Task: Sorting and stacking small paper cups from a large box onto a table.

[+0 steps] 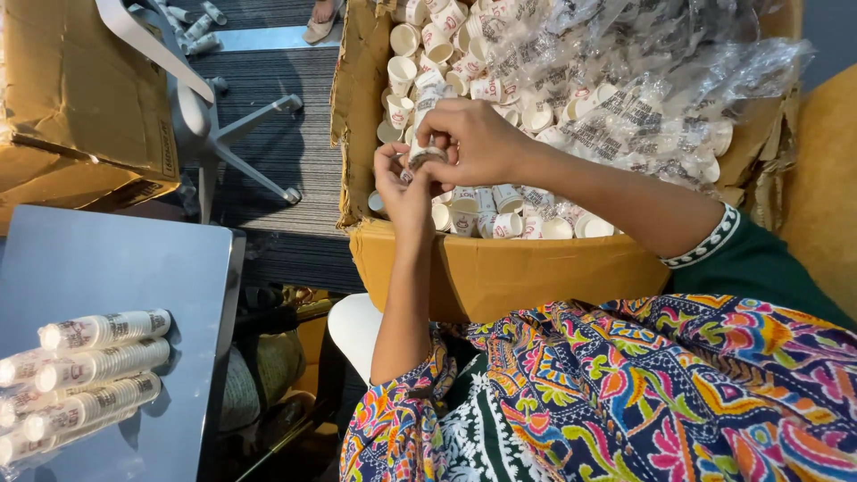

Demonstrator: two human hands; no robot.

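My left hand (pixel 403 183) and right hand (pixel 478 138) together pinch a small paper cup (pixel 425 155). Beneath lies a cardboard box (pixel 500 268) of loose cups (pixel 428 40) and crumpled plastic wrap (pixel 643 80). Stacked cup sleeves (pixel 98 357) rest on the grey table (pixel 116 259).

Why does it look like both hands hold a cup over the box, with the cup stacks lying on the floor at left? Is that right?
Not quite. The head view shows the cup stacks lying on a grey table, not the floor. Both the left hand and right hand do hold a cup over the box.

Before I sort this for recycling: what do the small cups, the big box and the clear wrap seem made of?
Small cups: likely paper, matte white with print, thin rolled rims. Big box: brown corrugated cardboard, dull, with torn, frayed edges. Clear wrap: thin plastic film, glossy and crinkled, see-through.
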